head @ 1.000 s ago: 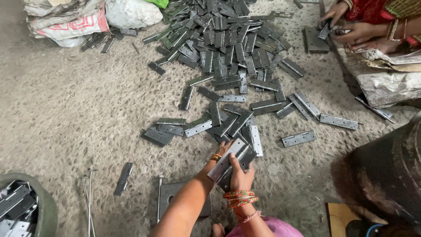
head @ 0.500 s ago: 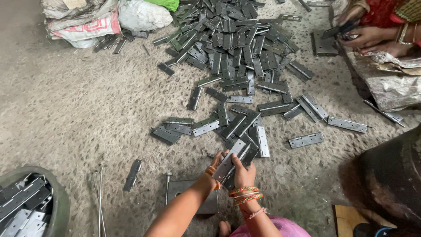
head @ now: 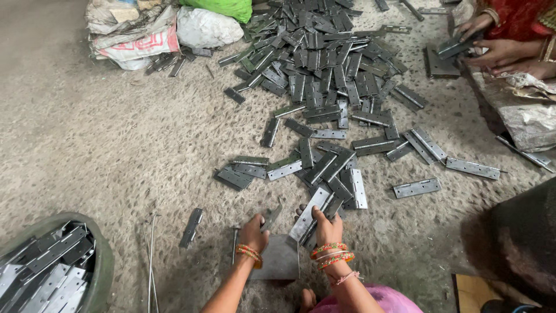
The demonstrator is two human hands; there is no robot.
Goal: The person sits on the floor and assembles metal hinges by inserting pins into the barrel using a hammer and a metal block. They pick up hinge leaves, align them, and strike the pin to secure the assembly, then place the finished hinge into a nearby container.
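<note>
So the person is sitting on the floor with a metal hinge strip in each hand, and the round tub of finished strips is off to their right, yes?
Not quite: the head view shows the round tub at the person's left, not right. The rest holds: the left hand and the right hand each hold a metal hinge strip over a flat metal plate on the floor.

The hinge leaves are dull grey steel on a speckled grey floor. Orange, green and red beaded bangles ring the right wrist. A green sack lies beside white ones.
</note>
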